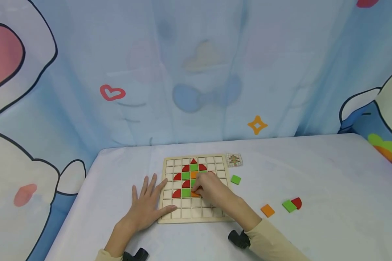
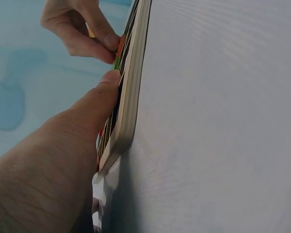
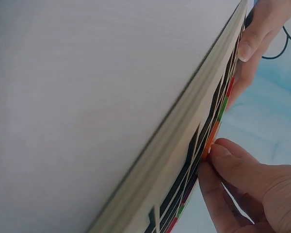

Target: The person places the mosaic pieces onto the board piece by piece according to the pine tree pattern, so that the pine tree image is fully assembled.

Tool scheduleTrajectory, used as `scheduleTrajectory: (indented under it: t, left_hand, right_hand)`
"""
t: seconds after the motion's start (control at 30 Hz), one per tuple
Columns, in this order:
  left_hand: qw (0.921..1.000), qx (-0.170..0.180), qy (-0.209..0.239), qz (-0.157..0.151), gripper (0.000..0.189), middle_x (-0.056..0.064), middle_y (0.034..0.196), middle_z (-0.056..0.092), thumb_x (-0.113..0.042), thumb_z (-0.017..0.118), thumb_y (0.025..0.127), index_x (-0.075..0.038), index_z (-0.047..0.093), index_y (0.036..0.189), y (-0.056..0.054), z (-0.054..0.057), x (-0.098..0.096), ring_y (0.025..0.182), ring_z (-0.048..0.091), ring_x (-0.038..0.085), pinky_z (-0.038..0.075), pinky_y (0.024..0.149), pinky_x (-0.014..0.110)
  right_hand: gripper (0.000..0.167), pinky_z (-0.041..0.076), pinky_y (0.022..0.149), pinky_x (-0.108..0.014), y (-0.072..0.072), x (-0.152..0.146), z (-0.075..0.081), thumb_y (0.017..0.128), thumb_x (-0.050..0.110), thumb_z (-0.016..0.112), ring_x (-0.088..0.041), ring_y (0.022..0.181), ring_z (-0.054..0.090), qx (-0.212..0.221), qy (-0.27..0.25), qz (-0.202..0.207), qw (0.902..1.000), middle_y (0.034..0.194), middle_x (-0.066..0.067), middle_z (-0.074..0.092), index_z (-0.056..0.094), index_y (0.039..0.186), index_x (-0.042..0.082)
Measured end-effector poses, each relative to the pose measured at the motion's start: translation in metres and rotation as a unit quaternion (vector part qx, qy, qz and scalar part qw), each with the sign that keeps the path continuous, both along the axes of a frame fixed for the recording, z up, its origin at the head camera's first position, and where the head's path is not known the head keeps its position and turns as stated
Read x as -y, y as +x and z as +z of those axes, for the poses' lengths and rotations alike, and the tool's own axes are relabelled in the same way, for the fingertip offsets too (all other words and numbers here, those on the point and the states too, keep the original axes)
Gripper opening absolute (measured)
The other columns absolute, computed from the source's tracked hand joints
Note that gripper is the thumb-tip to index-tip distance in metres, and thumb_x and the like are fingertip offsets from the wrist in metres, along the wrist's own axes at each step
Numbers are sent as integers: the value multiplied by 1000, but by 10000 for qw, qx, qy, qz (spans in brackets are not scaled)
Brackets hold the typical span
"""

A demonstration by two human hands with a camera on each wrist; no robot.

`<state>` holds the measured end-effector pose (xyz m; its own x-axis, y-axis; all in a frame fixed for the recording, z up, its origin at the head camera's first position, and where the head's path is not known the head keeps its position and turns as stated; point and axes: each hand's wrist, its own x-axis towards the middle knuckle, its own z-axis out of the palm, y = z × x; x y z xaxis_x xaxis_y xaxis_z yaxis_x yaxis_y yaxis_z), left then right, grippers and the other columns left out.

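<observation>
A square wooden grid board point(image 1: 179, 214) lies on the table, bearing red, green and orange tiles set in a tree-like pattern. My left hand point(image 1: 146, 204) is spread at its left side, the thumb resting on the board's lower left and the forefinger at the left edge. Over the middle of the board, my right hand point(image 1: 212, 188) pinches an orange square tile point(image 3: 211, 141) between thumb and finger, right at the grid cells. A green square tile point(image 1: 186, 192) sits just left of it, and a red quarter-round tile point(image 1: 176, 194) beyond that. The right hand hides part of the pattern.
A small pattern card point(image 1: 234, 160) lies by the board's upper right corner. Right of the board are a loose green tile point(image 1: 236, 179), an orange tile point(image 1: 268, 210), and another green tile point(image 1: 289, 206) against a red quarter-round tile point(image 1: 297, 203). A blue curtain point(image 1: 202, 127) hangs behind the table.
</observation>
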<state>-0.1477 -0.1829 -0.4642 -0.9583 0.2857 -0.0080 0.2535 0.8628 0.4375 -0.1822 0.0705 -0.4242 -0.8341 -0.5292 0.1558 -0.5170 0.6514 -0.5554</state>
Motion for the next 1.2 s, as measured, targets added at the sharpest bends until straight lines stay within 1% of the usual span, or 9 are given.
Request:
scheduleTrajectory:
  t: [0.13, 0.2, 0.37, 0.5, 0.7, 0.8, 0.9, 1.07, 1.2]
  left_hand:
    - [10000, -50, -55, 1, 94, 19, 174, 13, -70, 64, 92, -20, 35, 165, 0, -3, 0, 160, 1, 44, -7, 116, 78]
    - [10000, -5, -14, -5, 93, 20, 174, 13, -69, 65, 91, -19, 35, 165, 0, -2, 0, 160, 1, 45, -7, 115, 79]
    - [9997, 214, -147, -22, 92, 19, 174, 11, -68, 63, 94, -20, 33, 166, 1, 3, 2, 160, -1, 45, -7, 115, 79]
    - [9993, 295, -243, -27, 92, 18, 175, 9, -69, 61, 94, -21, 31, 166, 1, 4, 2, 160, -2, 44, -7, 115, 79]
    - [9992, 325, -241, -66, 93, 17, 175, 6, -70, 60, 94, -21, 29, 167, 0, 4, 0, 160, -6, 42, -10, 115, 78]
    - [9993, 271, -231, -66, 92, 18, 175, 8, -69, 61, 94, -20, 30, 166, 1, 4, 0, 160, -4, 43, -10, 115, 78]
    - [9995, 232, -188, -69, 92, 19, 174, 10, -68, 62, 94, -19, 32, 166, 1, 5, 0, 160, -3, 44, -9, 115, 79]
    - [9996, 227, -179, -73, 93, 20, 174, 10, -67, 63, 94, -18, 32, 166, 0, 5, 0, 160, -3, 45, -9, 115, 79]
    - [9995, 229, -185, -80, 93, 19, 174, 9, -68, 63, 94, -17, 32, 166, 0, 5, 0, 160, -3, 44, -9, 115, 79]
  right_hand:
    - [14, 55, 70, -25, 1, 0, -2, 85, -12, 79, -19, 81, 64, -13, -20, -44, 10000, 83, -4, 68, 84, 92, -1]
    - [14, 56, 71, -26, 2, -1, -2, 86, -12, 78, -19, 83, 65, -16, -43, -63, 10000, 85, -5, 70, 84, 93, -1]
    - [16, 60, 77, -33, 4, -2, -3, 87, -12, 77, -22, 89, 69, 75, -157, -71, 9998, 92, -7, 74, 83, 96, -1]
    - [18, 60, 80, -33, 5, -8, -4, 88, -11, 75, -22, 92, 70, 167, -285, 60, 9994, 97, -6, 76, 83, 100, 0]
    - [20, 60, 87, -31, 2, -35, 4, 95, -4, 72, -23, 103, 72, 703, -591, 494, 9946, 110, -6, 77, 81, 111, 4]
    - [19, 60, 87, -29, -2, -51, 7, 95, -2, 73, -22, 103, 72, 844, -730, 516, 9924, 111, -8, 77, 80, 112, 1]
    - [18, 61, 86, -31, -6, -67, 8, 94, -3, 74, -23, 101, 72, 729, -742, 264, 9942, 110, -9, 77, 80, 111, 0]
    - [23, 61, 88, -41, -11, -92, 9, 89, -5, 79, -31, 106, 70, 476, -561, -454, 9963, 115, -12, 75, 79, 111, -1]
    - [28, 61, 85, -42, -14, -103, 7, 84, -5, 83, -31, 101, 69, 586, -249, -872, 9942, 110, -13, 72, 77, 111, -4]
